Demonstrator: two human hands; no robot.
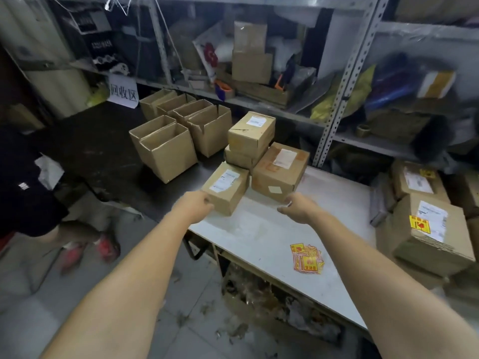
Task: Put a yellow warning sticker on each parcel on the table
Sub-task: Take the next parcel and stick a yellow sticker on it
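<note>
Left fingers (207, 202) curled round the near-left corner of the small parcel (226, 186), gripping it; left hand (193, 206) sits at the tabletop (259, 237) edge. Right fingers (283, 208) loosely curled, holding nothing; right hand (300, 208) is just short of the larger parcel (281, 172). Stacked parcels (251, 133) stand beyond both sets of fingers. Loose sticker pile (307, 259) lies behind the right fingers, toward the person. Labelled parcel (438, 244) sits well to their right, yellow sticker (420, 224) on top.

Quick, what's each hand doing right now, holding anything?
Left hand: fingers curled on the near corner of the small parcel, gripping it.
Right hand: loosely curled, holding nothing, above the table.
</note>
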